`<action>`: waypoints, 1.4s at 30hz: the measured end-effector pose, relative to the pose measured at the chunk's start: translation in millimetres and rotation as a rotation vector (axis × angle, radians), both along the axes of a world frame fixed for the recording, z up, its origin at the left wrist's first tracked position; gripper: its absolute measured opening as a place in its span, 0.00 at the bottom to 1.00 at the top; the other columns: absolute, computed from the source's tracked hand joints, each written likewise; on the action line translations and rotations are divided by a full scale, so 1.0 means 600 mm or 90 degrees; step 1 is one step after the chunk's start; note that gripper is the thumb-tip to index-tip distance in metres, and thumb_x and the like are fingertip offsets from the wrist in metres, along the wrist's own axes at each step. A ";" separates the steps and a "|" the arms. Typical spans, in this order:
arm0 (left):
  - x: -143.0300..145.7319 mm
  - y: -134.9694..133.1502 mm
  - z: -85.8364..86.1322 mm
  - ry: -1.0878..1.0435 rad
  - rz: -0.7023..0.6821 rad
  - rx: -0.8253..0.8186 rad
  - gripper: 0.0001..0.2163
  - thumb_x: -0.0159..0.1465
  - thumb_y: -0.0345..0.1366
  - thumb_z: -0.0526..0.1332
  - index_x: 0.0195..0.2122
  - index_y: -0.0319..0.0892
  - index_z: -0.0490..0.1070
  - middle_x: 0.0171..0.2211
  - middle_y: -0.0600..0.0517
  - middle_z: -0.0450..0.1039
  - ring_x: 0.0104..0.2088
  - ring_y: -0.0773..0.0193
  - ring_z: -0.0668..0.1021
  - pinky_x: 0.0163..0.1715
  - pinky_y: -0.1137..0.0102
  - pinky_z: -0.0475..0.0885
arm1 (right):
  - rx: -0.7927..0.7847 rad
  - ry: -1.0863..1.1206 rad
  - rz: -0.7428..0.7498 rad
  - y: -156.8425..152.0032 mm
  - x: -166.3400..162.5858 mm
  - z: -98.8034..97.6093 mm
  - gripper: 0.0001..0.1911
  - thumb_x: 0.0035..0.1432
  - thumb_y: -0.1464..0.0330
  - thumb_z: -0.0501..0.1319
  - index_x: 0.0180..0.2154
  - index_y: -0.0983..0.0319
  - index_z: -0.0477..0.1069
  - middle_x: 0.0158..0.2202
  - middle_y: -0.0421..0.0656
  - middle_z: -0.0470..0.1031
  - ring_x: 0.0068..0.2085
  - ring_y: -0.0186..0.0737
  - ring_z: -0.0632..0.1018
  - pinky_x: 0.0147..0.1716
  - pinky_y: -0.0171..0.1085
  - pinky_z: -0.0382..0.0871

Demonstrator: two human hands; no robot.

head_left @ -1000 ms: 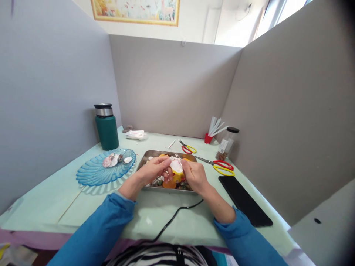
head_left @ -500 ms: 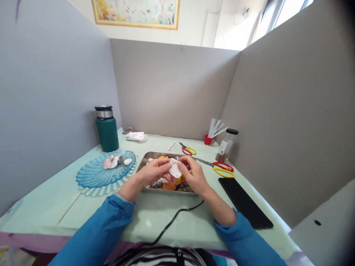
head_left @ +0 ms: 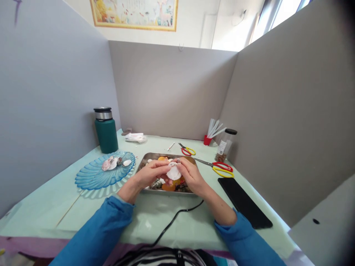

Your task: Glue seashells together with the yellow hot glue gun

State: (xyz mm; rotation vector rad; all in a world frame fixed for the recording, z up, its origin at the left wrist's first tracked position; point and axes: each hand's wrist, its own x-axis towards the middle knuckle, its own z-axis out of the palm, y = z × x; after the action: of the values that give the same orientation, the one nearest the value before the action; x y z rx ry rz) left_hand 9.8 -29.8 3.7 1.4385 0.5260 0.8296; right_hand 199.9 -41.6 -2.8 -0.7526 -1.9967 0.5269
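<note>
My left hand [head_left: 151, 173] and my right hand [head_left: 190, 175] meet over a metal tray [head_left: 148, 158] and pinch a white scallop shell [head_left: 173, 172] between their fingertips. The shell's pale face is turned toward me. Under it the tray holds orange, yellow and dark shells. Both sleeves are blue.
A blue glass plate [head_left: 94, 177] with a few shells lies left of the tray. A green flask [head_left: 105, 130] stands behind it. Red-and-yellow scissors [head_left: 222, 168], a smaller pair [head_left: 188, 149], a jar [head_left: 226, 145], a red cup of sticks [head_left: 208, 138] and a black phone [head_left: 243, 201] lie right. A black cable [head_left: 173, 220] runs toward me.
The white shell has been turned and lowered slightly between my fingertips; a yellow shell seen under it earlier is no longer held. Both hands stay over the tray.
</note>
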 end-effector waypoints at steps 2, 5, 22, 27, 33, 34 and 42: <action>0.003 0.001 -0.001 -0.013 -0.004 -0.007 0.14 0.59 0.40 0.61 0.41 0.35 0.73 0.28 0.47 0.74 0.25 0.63 0.78 0.28 0.69 0.73 | -0.027 0.014 0.005 0.002 -0.001 -0.002 0.16 0.66 0.61 0.46 0.44 0.61 0.68 0.39 0.44 0.71 0.39 0.38 0.71 0.39 0.35 0.65; 0.012 0.002 0.000 -0.025 0.011 -0.030 0.15 0.60 0.41 0.60 0.42 0.34 0.72 0.25 0.47 0.74 0.22 0.62 0.77 0.24 0.69 0.72 | -0.083 0.046 0.011 0.009 -0.002 -0.008 0.17 0.65 0.59 0.47 0.46 0.61 0.67 0.39 0.44 0.71 0.37 0.37 0.72 0.36 0.34 0.66; 0.022 -0.004 -0.002 0.106 0.090 0.136 0.17 0.55 0.42 0.65 0.39 0.36 0.67 0.22 0.56 0.68 0.17 0.72 0.70 0.18 0.76 0.66 | 0.021 0.088 -0.026 0.004 -0.008 -0.005 0.10 0.62 0.68 0.53 0.44 0.60 0.69 0.43 0.44 0.72 0.41 0.38 0.73 0.38 0.35 0.67; 0.022 -0.002 -0.006 0.123 0.110 0.146 0.14 0.57 0.43 0.62 0.36 0.36 0.67 0.21 0.55 0.67 0.17 0.71 0.70 0.19 0.76 0.64 | 0.047 0.090 -0.044 0.002 -0.008 -0.005 0.09 0.61 0.69 0.54 0.42 0.60 0.69 0.40 0.43 0.72 0.40 0.37 0.73 0.37 0.35 0.67; 0.017 0.000 -0.010 0.116 0.098 0.157 0.12 0.59 0.42 0.61 0.33 0.36 0.67 0.18 0.55 0.67 0.17 0.72 0.68 0.20 0.76 0.63 | 0.048 0.107 -0.031 0.003 -0.005 -0.006 0.08 0.61 0.68 0.55 0.40 0.60 0.71 0.39 0.43 0.72 0.38 0.37 0.73 0.36 0.34 0.67; 0.017 0.000 -0.010 0.109 0.097 0.153 0.12 0.59 0.42 0.61 0.34 0.36 0.66 0.18 0.55 0.68 0.16 0.72 0.68 0.20 0.76 0.63 | 0.049 0.113 -0.031 0.004 -0.005 -0.007 0.08 0.61 0.68 0.55 0.39 0.60 0.71 0.39 0.43 0.72 0.39 0.37 0.73 0.36 0.34 0.67; 0.023 0.001 -0.003 0.019 0.153 0.117 0.15 0.58 0.43 0.61 0.39 0.37 0.64 0.21 0.56 0.69 0.16 0.72 0.70 0.18 0.76 0.65 | 0.038 0.148 -0.124 0.010 -0.004 -0.013 0.07 0.59 0.66 0.58 0.32 0.62 0.70 0.30 0.40 0.70 0.30 0.33 0.70 0.30 0.33 0.63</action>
State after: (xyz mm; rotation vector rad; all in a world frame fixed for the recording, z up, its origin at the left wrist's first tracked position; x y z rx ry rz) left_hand 23.6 -29.0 1.7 1.5774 0.6678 1.0708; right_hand 197.2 -35.7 -10.7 -0.8014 -1.6969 0.4170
